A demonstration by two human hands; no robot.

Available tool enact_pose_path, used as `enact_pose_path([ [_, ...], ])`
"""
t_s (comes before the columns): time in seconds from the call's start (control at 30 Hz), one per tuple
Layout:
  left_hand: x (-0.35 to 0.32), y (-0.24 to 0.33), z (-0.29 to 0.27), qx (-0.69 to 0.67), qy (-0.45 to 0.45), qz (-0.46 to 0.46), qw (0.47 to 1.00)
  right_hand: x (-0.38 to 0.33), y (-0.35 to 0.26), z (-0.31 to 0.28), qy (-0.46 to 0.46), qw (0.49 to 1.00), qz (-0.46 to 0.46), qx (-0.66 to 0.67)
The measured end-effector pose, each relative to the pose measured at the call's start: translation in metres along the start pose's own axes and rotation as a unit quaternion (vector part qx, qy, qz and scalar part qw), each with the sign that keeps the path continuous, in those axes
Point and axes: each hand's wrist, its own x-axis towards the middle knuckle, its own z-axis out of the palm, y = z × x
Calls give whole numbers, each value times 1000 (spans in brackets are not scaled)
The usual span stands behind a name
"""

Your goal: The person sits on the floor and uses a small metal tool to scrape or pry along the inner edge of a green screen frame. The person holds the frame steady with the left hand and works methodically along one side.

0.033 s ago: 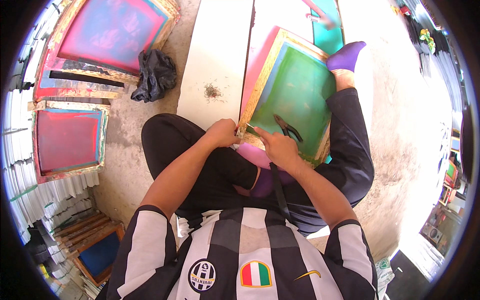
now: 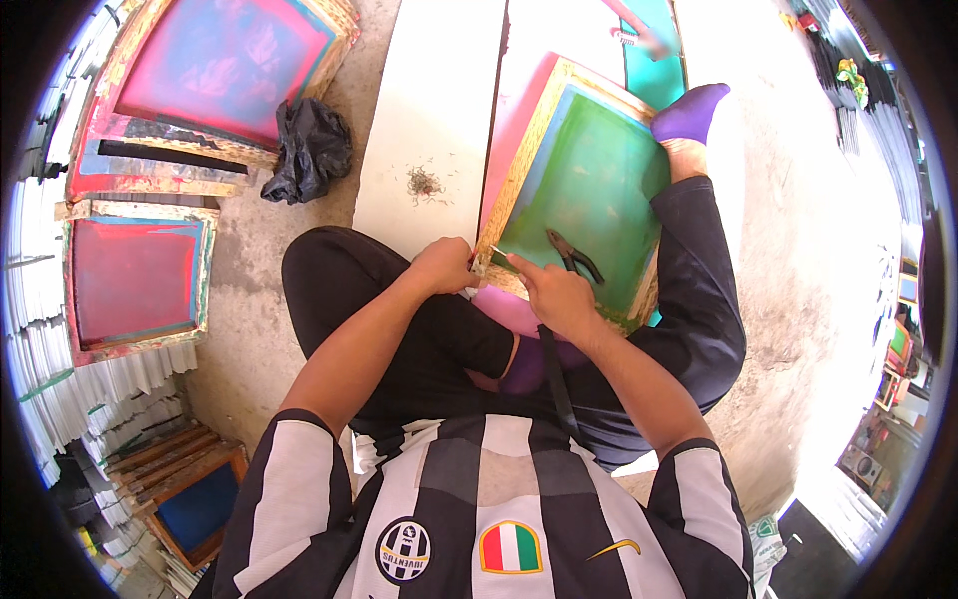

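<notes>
A wooden screen frame (image 2: pixel 519 195) with green-stained mesh (image 2: pixel 589 190) lies tilted across my lap and the board. At its near left corner, my left hand (image 2: pixel 444 268) is closed, thumb and fingers pinching against the wood; a small red bit shows at the fingertips. My right hand (image 2: pixel 561 298) is closed beside the same corner, its index finger stretched along a thin, pale, metallic-looking tip (image 2: pixel 499 252) that points at the wood. The rest of that tool is hidden in the hand. Pliers with dark handles (image 2: pixel 577 258) rest on the mesh, just beyond my right hand.
Small metal bits (image 2: pixel 425 184) lie scattered on the white board (image 2: pixel 399 130). A black plastic bag (image 2: pixel 311 150) sits left, beside pink-stained screen frames (image 2: pixel 205 277). My purple-socked foot (image 2: pixel 692 115) touches the frame's far right corner. A pink strip tool (image 2: pixel 634 20) lies beyond.
</notes>
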Motion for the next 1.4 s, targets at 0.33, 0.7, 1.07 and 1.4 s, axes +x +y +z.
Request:
enact_pose_path([
  [0.33,0,-2,3,15,23,14,1000,1,-19,-4,-32,996,39,-72],
  [0.7,-3,6,-5,13,-9,-10,1000,4,-18,2,-13,996,28,-88],
  [1.07,-5,0,-4,-14,-6,-14,1000,17,-1,7,-55,991,32,121],
  [1.4,-7,9,-10,-23,-25,-11,999,37,42,25,-191,799,193,537],
])
